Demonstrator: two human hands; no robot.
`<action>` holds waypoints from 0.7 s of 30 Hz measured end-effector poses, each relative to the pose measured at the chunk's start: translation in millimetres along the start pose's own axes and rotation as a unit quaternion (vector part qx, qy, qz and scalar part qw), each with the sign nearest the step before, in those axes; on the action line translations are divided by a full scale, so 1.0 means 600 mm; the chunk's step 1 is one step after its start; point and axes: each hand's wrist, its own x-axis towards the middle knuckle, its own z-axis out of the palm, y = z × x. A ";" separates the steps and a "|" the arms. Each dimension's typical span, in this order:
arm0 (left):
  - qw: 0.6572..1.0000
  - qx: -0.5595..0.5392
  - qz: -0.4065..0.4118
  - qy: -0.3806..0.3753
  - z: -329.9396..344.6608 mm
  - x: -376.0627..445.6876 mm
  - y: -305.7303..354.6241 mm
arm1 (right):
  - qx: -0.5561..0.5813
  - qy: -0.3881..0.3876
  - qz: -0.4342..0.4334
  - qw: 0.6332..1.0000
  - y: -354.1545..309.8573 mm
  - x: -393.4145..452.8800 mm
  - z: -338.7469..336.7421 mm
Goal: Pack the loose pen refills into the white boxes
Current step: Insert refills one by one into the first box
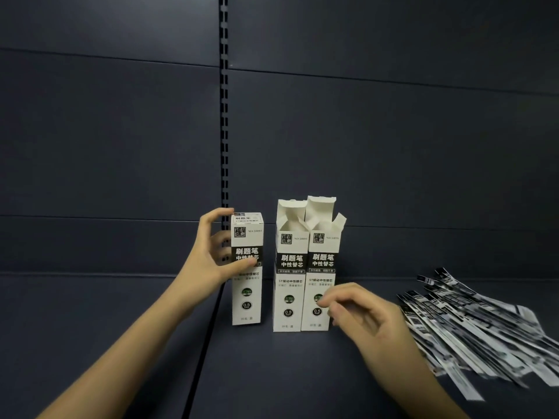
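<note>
Three tall white boxes with black print stand upright on the dark shelf. My left hand (213, 252) grips the leftmost box (247, 294), whose top flap is closed, with fingers behind it and the thumb on its front. The middle box (290, 285) and the right box (320, 276) stand side by side, touching, with their top flaps open. My right hand (366, 316) hovers low in front of the right box, fingers loosely curled, holding nothing. A heap of wrapped pen refills (472, 331) lies fanned out at the right.
The dark shelf floor (287, 379) has a seam running from the front toward the leftmost box. A dark back wall (393, 146) with a slotted vertical rail (224, 116) rises right behind the boxes.
</note>
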 end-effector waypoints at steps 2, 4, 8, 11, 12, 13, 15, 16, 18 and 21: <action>1.000 -0.003 -0.003 -0.005 0.004 0.001 -0.007 | 0.002 -0.001 0.005 1.000 0.010 0.002 0.000; 1.000 -0.012 -0.004 -0.004 0.010 0.001 -0.011 | 0.005 -0.004 0.011 1.000 0.015 0.002 0.001; 1.000 -0.015 -0.002 -0.010 0.021 -0.001 -0.018 | 0.007 -0.014 0.025 1.000 0.023 0.000 -0.001; 1.000 -0.013 0.002 -0.022 0.027 -0.001 -0.021 | 0.000 -0.021 0.032 0.999 0.027 -0.001 -0.004; 1.000 -0.012 0.003 -0.024 0.029 -0.001 -0.022 | 0.000 -0.024 0.034 0.999 0.028 -0.002 -0.005; 1.000 -0.011 0.004 -0.027 0.030 -0.001 -0.022 | -0.001 -0.026 0.035 0.999 0.028 -0.002 -0.006; 0.999 -0.001 0.007 -0.035 0.029 0.001 -0.021 | 0.002 -0.022 0.035 0.999 0.029 -0.003 -0.009; 0.999 0.008 0.010 -0.041 0.028 0.003 -0.019 | 0.005 -0.018 0.035 0.999 0.029 -0.004 -0.010; 0.999 0.023 0.015 -0.045 0.026 0.008 -0.014 | 0.005 -0.014 0.034 0.999 0.030 -0.005 -0.014; 0.998 0.044 0.016 -0.043 0.025 0.021 0.001 | -0.001 -0.011 0.034 0.999 0.032 -0.008 -0.020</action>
